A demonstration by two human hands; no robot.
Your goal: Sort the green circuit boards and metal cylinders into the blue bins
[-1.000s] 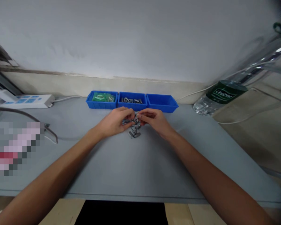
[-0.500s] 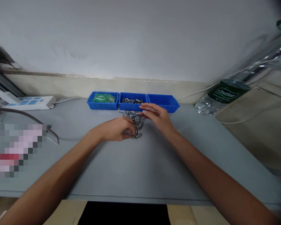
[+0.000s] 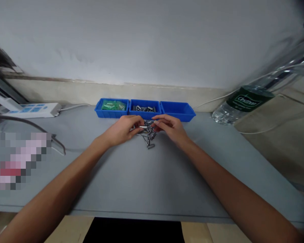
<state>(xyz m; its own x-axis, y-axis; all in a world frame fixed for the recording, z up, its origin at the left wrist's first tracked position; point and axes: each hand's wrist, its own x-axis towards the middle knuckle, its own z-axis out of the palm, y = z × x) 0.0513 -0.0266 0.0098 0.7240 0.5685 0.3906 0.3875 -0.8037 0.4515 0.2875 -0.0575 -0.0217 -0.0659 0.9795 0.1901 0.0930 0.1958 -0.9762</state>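
A pile of small shiny metal pins and cylinders (image 3: 150,136) lies on the grey table in front of the middle bin. My left hand (image 3: 125,129) is at the pile's left side, thumb and fingers pinched on a small bright metal cylinder (image 3: 143,127). Facing it from the right, my right hand (image 3: 171,127) has its fingertips drawn together over the pile's far right part. Whatever sits between those fingertips is too small to make out. One loose cylinder (image 3: 151,146) rests at the near end of the pile.
Three blue bins stand along the wall: the left bin (image 3: 111,114) holds a green bag with parts, the middle bin (image 3: 145,114) metal pieces; the right bin (image 3: 178,116) stands beside them. A power strip (image 3: 38,110) lies left, and a water bottle (image 3: 243,103) leans right.
My left hand has moved away from me, from the near end of the pile to its far left side, and a bright cylinder now shows in its fingers. My right hand has barely moved.
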